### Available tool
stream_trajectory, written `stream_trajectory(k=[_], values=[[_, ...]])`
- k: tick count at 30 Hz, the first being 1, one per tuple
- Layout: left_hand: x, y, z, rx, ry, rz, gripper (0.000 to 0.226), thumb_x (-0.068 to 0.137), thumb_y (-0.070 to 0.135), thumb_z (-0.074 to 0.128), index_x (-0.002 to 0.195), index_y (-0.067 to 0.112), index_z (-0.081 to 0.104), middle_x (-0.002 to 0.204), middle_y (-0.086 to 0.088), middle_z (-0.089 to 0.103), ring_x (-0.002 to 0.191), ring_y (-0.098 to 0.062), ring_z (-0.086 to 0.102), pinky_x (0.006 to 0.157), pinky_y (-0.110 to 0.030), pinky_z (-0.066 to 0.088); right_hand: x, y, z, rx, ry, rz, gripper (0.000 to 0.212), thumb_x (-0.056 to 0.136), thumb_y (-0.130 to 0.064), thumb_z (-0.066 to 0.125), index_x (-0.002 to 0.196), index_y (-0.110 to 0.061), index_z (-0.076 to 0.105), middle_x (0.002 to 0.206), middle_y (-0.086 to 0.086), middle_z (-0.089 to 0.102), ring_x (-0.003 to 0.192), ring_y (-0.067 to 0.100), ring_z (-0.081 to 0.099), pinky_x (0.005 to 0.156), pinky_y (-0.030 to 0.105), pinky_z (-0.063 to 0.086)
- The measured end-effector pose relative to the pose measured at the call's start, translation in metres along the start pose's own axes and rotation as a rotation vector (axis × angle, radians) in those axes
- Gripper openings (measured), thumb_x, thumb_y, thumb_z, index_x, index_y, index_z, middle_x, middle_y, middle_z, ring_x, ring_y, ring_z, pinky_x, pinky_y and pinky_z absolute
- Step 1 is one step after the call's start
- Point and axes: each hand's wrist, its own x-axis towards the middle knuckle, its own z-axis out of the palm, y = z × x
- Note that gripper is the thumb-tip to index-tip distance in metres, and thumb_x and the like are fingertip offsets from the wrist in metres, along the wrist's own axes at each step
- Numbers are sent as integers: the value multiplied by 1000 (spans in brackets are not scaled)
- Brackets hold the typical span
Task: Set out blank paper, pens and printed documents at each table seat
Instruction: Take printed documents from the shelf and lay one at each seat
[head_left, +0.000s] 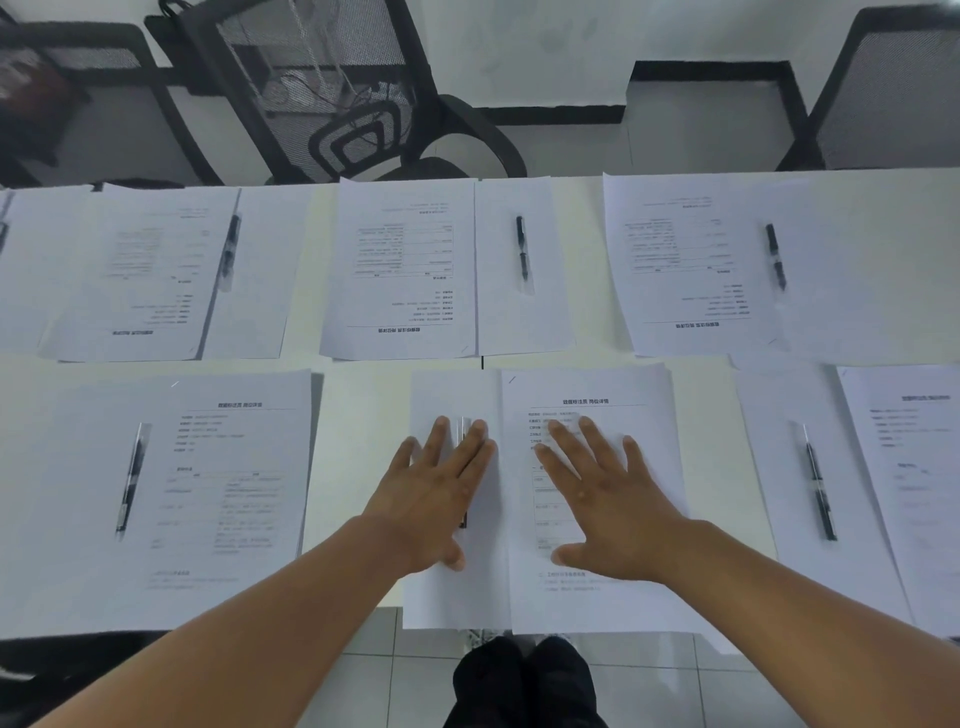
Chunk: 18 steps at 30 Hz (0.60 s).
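Observation:
At the near middle seat, a blank sheet (447, 597) lies beside a printed document (597, 395), both hanging slightly over the table's front edge. My left hand (436, 493) lies flat on the blank sheet, fingers straight, covering most of a pen (461, 428) whose tip shows between two fingers. My right hand (608, 499) presses flat on the printed document with its fingers spread.
On the white table (353, 426), other paper-and-pen sets lie at the near left (130, 478), near right (818, 483) and along the far side (521, 249). Black mesh chairs (332, 88) stand behind the table. My feet show on tiled floor below the edge.

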Motion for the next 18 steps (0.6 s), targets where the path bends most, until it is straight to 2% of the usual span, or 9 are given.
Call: stream_trajectory(k=[18], values=[[3,-2,2,-19,21,3,143,88,63,81,167,22,-31,173,2,-41,163,-40,-28,136,-59,5,5,0,-1,18,18,14,121,91,-77,58,167,-30,-24,170,-4,-44,156,30,-42,129,67,-8]])
